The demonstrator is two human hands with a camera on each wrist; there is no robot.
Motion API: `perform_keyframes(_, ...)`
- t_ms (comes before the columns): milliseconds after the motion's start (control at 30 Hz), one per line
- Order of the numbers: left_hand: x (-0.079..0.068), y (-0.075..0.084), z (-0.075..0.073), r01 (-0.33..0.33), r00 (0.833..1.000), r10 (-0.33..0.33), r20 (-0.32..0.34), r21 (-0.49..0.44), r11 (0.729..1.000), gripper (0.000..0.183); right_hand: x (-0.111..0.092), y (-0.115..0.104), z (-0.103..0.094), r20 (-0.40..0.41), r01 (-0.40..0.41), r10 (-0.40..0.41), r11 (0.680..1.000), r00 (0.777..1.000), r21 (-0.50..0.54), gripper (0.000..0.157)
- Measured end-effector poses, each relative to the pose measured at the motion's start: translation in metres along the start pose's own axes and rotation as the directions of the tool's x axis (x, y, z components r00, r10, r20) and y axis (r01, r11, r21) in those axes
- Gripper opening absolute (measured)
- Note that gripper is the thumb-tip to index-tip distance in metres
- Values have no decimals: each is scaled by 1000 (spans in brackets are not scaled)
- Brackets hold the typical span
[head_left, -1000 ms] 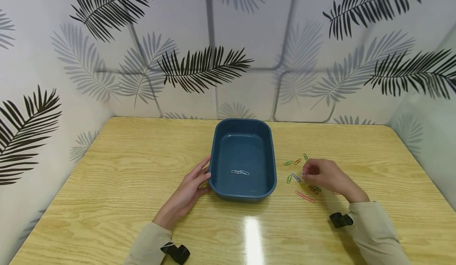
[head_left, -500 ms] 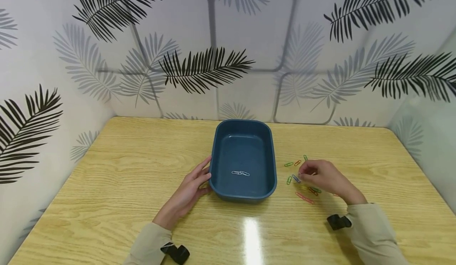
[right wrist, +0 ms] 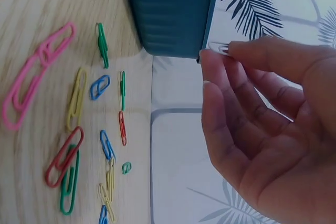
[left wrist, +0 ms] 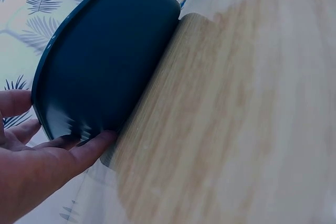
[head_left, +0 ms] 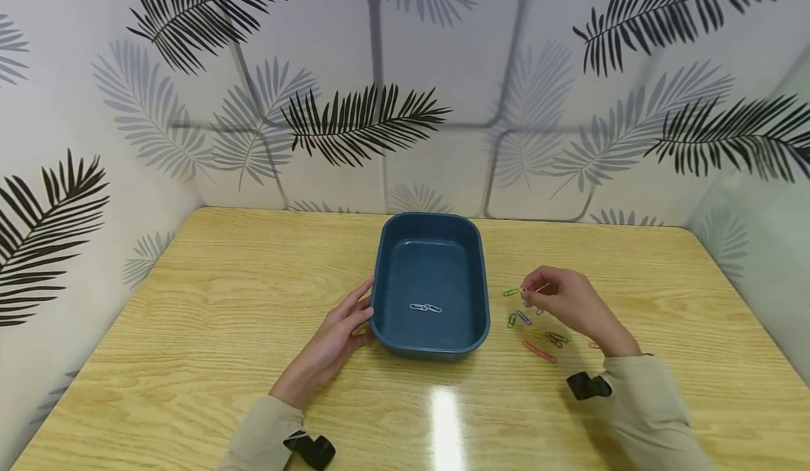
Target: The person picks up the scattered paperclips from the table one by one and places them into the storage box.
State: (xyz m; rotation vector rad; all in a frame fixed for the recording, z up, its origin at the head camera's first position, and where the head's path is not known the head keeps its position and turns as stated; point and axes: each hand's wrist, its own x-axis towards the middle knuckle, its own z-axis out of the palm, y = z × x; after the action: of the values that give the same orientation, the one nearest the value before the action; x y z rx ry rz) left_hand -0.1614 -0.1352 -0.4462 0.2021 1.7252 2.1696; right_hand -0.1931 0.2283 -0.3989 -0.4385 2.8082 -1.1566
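A dark blue rectangular bin (head_left: 430, 267) stands upright on the wooden table, with white paper clips (head_left: 426, 308) lying together on its floor. My left hand (head_left: 332, 348) rests against the bin's left side, its fingers spread along the outer wall (left wrist: 105, 61) in the left wrist view. To the right of the bin, my right hand (head_left: 572, 306) is raised over scattered coloured clips. Thumb and fingertips pinch a white paper clip (right wrist: 219, 47), seen end-out in the right wrist view, overlapping the bin's rim there.
Loose paper clips lie right of the bin: a pink pair (head_left: 539, 351), a blue clip (head_left: 524, 318), green clips (head_left: 512, 320), a yellow clip (right wrist: 77, 98) and a red clip (right wrist: 64, 157). A palm-leaf patterned wall (head_left: 430, 169) borders the table's far edge.
My right hand has moved left and farther up the table, rising with the white paper clip between its fingertips. My left hand has stayed at the bin's side.
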Motion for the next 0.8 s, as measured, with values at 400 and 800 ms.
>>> perform_keyframes(400,-1,1,-2,9,1000,-9,-5,0,1000,57,-1,-8,1,-111,49,-50,999,993,-11,8)
perform_keyframes(800,0,0,-1,3,1000,-3,14,-3,1000,57,-10,-37,13,-186,151,-149,988,971,-1,8)
